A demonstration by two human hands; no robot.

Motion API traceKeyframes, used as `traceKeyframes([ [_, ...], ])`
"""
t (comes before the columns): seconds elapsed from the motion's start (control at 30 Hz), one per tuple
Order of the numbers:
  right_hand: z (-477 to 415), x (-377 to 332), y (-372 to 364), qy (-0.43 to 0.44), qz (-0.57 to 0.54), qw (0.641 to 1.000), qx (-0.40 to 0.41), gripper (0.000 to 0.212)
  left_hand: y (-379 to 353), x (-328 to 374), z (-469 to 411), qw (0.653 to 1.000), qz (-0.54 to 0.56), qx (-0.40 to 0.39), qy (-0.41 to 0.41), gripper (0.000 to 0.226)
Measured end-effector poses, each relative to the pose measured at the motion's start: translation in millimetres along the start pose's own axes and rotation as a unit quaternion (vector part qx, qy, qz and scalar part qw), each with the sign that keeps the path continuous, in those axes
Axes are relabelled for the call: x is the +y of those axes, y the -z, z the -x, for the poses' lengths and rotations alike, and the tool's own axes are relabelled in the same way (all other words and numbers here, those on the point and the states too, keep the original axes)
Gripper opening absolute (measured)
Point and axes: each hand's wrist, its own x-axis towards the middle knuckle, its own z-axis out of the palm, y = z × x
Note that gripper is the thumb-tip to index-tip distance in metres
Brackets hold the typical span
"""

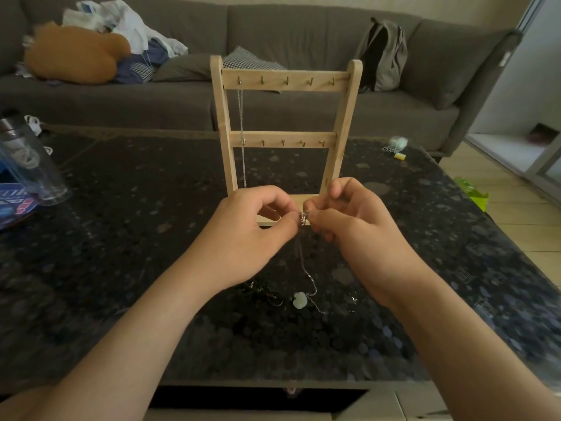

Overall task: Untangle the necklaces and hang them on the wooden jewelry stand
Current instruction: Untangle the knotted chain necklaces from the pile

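- Just in front of wooden jewelry stand (285, 83): left hand (252, 226) and right hand (349, 223), fingers pinched on silver necklace chain (305, 262).
- Nearer than stand: pale pendant (299, 300) on dark worktop (121, 238).
- On stand's top-left hook: second chain (242, 132), hanging.

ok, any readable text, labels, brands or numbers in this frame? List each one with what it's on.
No text here is legible.
Blue printed item at the frame's left edge: white and pink lettering, too blurred and cropped to read.
Clear bottle, wooden jewelry stand, silver necklace, backpack: no visible markings.
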Motion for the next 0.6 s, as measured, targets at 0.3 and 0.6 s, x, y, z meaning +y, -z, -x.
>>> traceKeyframes([
  [0.3,-1.5,2.8,2.7,-0.076,-0.029,0.996,-0.033,0.022,-1.5,5.6,3.0,0.994,-0.089,-0.044,-0.042,0.007],
  [0.6,-2.6,1.0,3.9,-0.05,-0.084,0.994,-0.051,0.022,1.6,7.5,2.3,0.999,0.03,0.033,0.009,0.023],
])
